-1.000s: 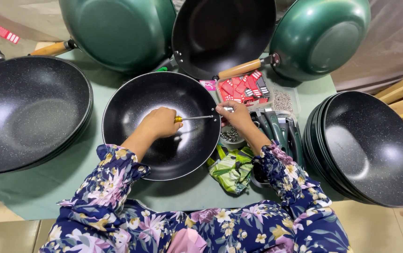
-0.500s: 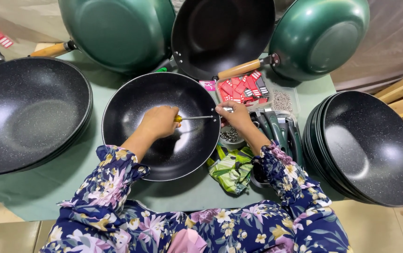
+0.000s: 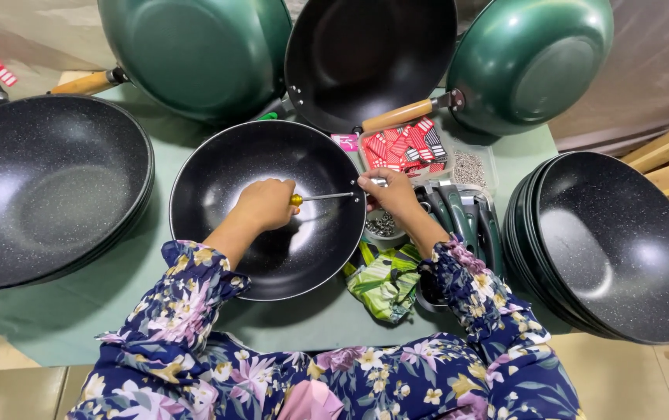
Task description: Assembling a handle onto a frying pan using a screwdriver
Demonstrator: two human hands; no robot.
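Inside the wok (image 3: 225,179), screwdriver (image 3: 323,197) spans both hands

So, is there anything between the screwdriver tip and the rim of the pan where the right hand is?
Nothing visible does. The left hand holds the screwdriver across the inside of the black pan, and its shaft runs free to the rim by the right hand. The tip itself is hidden under those fingers.
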